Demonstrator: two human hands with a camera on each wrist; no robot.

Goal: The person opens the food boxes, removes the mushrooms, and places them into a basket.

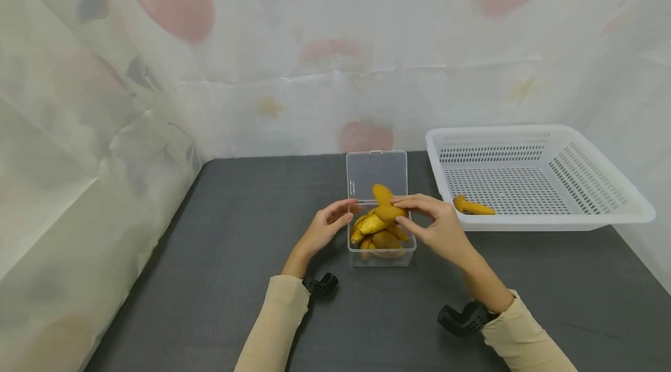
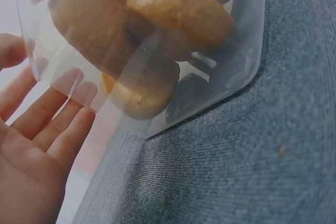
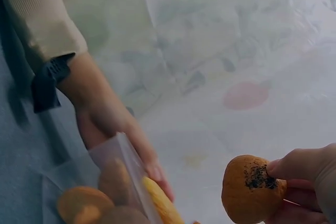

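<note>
My right hand point(image 1: 437, 226) pinches a small round brown bread bun point(image 3: 249, 190) between thumb and fingers, above the right side of a clear plastic box point(image 1: 382, 259). A patch of black specks marks the bun. My left hand point(image 1: 322, 231) is at the box's left side, its fingers extended against the clear wall in the left wrist view. Several yellow-brown bread pieces point(image 1: 373, 225) are heaped inside up to the rim, one long yellow piece point(image 3: 163, 203) among them. The hinged lid point(image 1: 376, 171) stands upright at the back.
A white perforated basket point(image 1: 524, 222) stands at the back right, holding a yellow-brown piece point(image 1: 474, 206) in its near left corner. Dark grey cloth point(image 1: 251, 215) covers the table. Patterned sheets point(image 1: 288, 22) hang behind and to the left.
</note>
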